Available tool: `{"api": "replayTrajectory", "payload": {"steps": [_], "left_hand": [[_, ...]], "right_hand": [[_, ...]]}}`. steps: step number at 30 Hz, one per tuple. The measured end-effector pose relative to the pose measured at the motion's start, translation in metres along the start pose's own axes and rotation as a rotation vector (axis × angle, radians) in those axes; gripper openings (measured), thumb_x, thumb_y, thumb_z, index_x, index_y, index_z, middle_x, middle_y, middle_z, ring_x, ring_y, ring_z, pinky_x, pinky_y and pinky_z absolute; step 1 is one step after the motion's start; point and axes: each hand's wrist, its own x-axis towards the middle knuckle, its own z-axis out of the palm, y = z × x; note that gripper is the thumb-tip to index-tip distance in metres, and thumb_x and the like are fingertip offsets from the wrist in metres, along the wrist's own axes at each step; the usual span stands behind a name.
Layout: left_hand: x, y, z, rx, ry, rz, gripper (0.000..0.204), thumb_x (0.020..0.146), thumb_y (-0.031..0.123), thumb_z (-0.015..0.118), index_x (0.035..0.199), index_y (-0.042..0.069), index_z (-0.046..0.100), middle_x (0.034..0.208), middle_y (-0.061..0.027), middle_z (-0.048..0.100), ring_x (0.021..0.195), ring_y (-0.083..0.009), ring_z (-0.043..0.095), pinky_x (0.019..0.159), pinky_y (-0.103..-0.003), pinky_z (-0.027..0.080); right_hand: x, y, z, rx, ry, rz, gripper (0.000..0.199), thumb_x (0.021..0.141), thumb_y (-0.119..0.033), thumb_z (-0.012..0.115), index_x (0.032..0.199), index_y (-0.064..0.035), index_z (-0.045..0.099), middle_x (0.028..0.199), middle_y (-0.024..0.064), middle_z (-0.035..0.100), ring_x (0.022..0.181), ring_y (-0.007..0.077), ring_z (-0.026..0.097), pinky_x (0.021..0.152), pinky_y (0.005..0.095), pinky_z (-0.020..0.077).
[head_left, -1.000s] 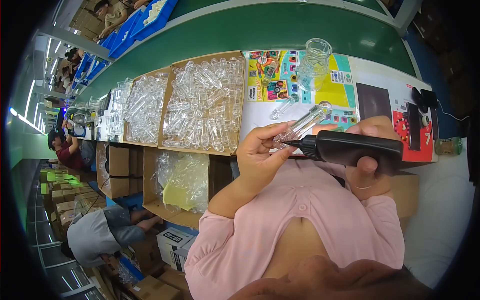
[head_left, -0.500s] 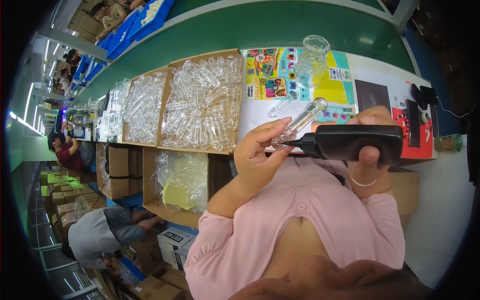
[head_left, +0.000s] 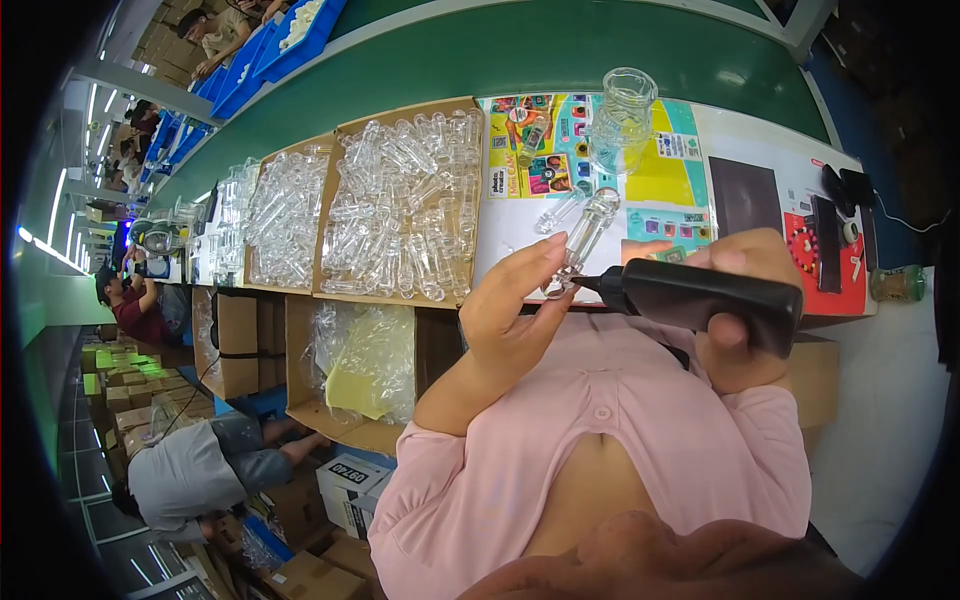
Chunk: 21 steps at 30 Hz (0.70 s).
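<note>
Head view: left of the bottle (head_left: 715,303), a box (head_left: 474,240) is holding many clear tubes (head_left: 400,220), seemingly for easy reach. Beyond the bottle, a clear jar (head_left: 620,130) is standing. The right hand (head_left: 762,255) is gripping the bottle from both sides, probably for aiming it leftward. Just left of the bottle, the left hand (head_left: 510,305) is pinching one tube (head_left: 590,232) by its near end, apparently steadying it where the dark nozzle (head_left: 585,283) is meeting it; actual contact is hard to tell.
</note>
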Motion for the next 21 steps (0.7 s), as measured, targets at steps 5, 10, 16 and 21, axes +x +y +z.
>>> {"api": "replayTrajectory", "payload": {"steps": [5, 10, 16, 21], "left_hand": [[-0.001, 0.002, -0.002, 0.052, -0.027, -0.010, 0.045, 0.064, -0.011, 0.069, 0.107, -0.001, 0.062, 0.107, -0.0174, 0.064, 0.097, -0.0252, 0.063, 0.084, -0.031, 0.048], [0.002, 0.003, -0.002, 0.068, -0.031, -0.006, 0.048, 0.062, -0.010, 0.073, 0.108, 0.000, 0.062, 0.104, -0.0160, 0.065, 0.095, -0.0269, 0.064, 0.079, -0.031, 0.052], [0.004, 0.007, -0.005, 0.080, -0.081, -0.085, 0.047, 0.064, -0.008, 0.073, 0.109, 0.000, 0.062, 0.103, -0.0156, 0.065, 0.095, -0.0259, 0.064, 0.080, -0.030, 0.051], [-0.004, 0.007, -0.002, -0.412, -0.087, -0.350, 0.046, 0.073, -0.010, 0.067, 0.116, -0.001, 0.054, 0.109, -0.0187, 0.062, 0.099, -0.0229, 0.062, 0.083, -0.029, 0.051]], "right_hand": [[-0.002, -0.003, -0.003, 0.033, -0.070, -0.083, 0.048, 0.074, -0.025, 0.077, 0.112, -0.0053, 0.055, 0.096, 0.0111, 0.064, 0.082, 0.0267, 0.063, 0.077, 0.0347, 0.0514], [-0.005, -0.008, 0.003, 0.011, -0.077, -0.155, 0.047, 0.085, -0.036, 0.063, 0.113, -0.0016, 0.049, 0.094, 0.0150, 0.056, 0.073, 0.0229, 0.059, 0.064, 0.0324, 0.0518], [-0.001, -0.001, 0.003, -0.026, -0.096, -0.316, 0.046, 0.086, -0.035, 0.063, 0.109, 0.0008, 0.047, 0.093, 0.0182, 0.055, 0.067, 0.0226, 0.057, 0.057, 0.0313, 0.0502], [-0.005, 0.010, 0.012, 0.091, 0.036, -0.418, 0.047, 0.088, -0.037, 0.058, 0.108, 0.0024, 0.045, 0.091, 0.0183, 0.054, 0.060, 0.0191, 0.053, 0.046, 0.0279, 0.0448]]}}
